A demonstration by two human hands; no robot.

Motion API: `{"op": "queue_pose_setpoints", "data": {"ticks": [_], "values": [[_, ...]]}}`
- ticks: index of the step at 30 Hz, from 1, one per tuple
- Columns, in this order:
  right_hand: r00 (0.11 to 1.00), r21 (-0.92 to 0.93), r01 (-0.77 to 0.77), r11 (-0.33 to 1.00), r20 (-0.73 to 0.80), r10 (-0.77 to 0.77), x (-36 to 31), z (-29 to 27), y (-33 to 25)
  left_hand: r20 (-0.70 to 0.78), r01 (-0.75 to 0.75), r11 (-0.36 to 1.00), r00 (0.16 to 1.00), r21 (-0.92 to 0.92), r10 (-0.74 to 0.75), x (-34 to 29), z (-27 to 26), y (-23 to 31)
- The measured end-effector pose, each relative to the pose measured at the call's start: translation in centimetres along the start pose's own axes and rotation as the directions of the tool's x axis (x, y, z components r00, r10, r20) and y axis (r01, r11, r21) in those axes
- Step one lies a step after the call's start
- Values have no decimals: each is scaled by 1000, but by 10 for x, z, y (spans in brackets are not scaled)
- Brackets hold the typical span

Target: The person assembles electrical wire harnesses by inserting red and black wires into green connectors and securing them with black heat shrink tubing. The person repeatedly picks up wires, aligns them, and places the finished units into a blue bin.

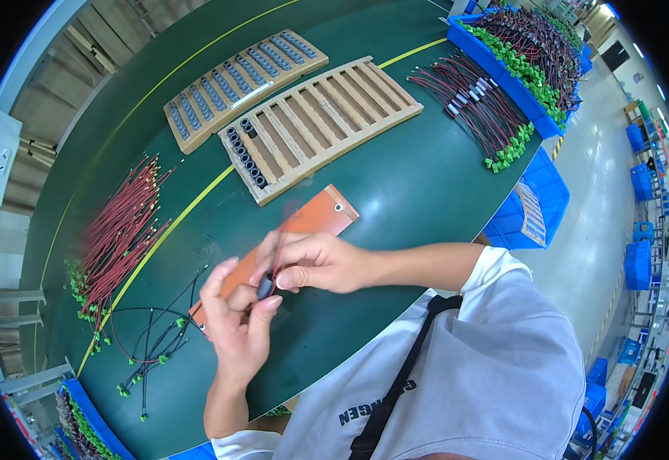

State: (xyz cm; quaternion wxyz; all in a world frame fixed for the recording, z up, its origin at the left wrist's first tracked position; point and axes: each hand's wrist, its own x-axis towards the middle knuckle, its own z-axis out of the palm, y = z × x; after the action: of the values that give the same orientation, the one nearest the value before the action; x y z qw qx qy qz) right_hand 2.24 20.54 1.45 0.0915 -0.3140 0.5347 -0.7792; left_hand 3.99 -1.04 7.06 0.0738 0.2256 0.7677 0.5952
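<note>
Over the near part of the green table, my left hand (244, 330) pinches a small dark cylindrical core (265, 288) between thumb and fingers. My right hand (325, 262) meets it from the right, thumb and fingers closed on a thin dark red wire (276, 264) at the core. Whether the wire passes through the core is hard to see. Beneath both hands lies a long orange board (320, 216) with a hole near its far end. Left of my left hand, several black wires with green connectors (173, 330) lie loosely spread.
Ahead stands a slotted wooden tray (327, 115) with black ring cores at its left end; behind it is a tray of grey cores (238, 80). Red wires (123, 230) lie left. Wires with grey cylinders (476, 96) and a full blue bin (530, 80) are far right.
</note>
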Motion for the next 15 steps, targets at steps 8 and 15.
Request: {"op": "queue_pose_setpoints", "data": {"ticks": [8, 15], "values": [[776, -143, -128, 982, -630, 9, -14, -52, -115, 35, -468, 777, 865, 421, 501, 2, 9, -14], [556, -584, -772, 251, -812, -176, -117, -261, -220, 189, -410, 831, 912, 376, 365, 3, 44, -54]]}}
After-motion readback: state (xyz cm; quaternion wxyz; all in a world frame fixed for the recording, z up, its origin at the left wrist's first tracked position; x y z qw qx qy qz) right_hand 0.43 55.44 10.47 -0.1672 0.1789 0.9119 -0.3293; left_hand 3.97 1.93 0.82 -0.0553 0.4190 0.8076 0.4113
